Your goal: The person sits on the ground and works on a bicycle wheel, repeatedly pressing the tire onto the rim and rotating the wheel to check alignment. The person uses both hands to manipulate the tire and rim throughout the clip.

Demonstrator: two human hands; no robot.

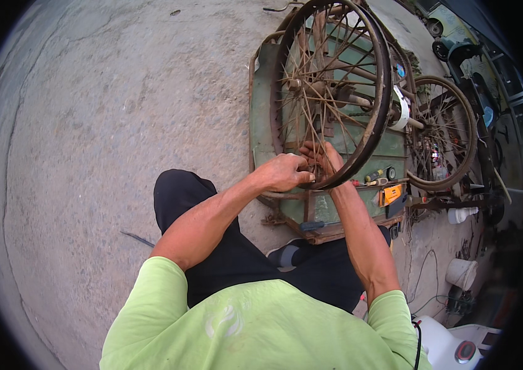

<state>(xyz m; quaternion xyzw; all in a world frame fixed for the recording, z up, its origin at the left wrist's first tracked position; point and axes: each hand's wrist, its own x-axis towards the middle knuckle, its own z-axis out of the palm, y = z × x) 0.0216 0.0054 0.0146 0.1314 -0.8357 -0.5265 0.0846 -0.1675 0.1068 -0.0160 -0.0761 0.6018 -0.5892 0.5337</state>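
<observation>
A large, rust-brown spoked wheel [318,89] with a dark outer rim [369,139] is held up at its hub above a green sheet-metal cart body [264,126], directly in front of the person. At the lowest part of the rim, both bare hands are engaged. The left hand [283,173] is mostly closed, its fingers bent toward the thumb beside the rim; whether a spoke or the rim itself is gripped cannot be told. The right hand [327,158] is reached in from behind the rim and is seen through the thin, rusty metal spokes [314,129], its fingers loosely curled and partly spread; whether anything is held in it is hidden. As far as can be judged, the mounting of the wheel is done and most spokes are laced between hub and rim, while the work at the bottom of the rim is unfinished, since both hands are occupied there. How many spokes are left to be handled cannot be made out. A yellow-handled hand tool [374,175] and an orange-yellow flat packet [391,195] are left lying near the right forearm, neither being touched by the fingers.
</observation>
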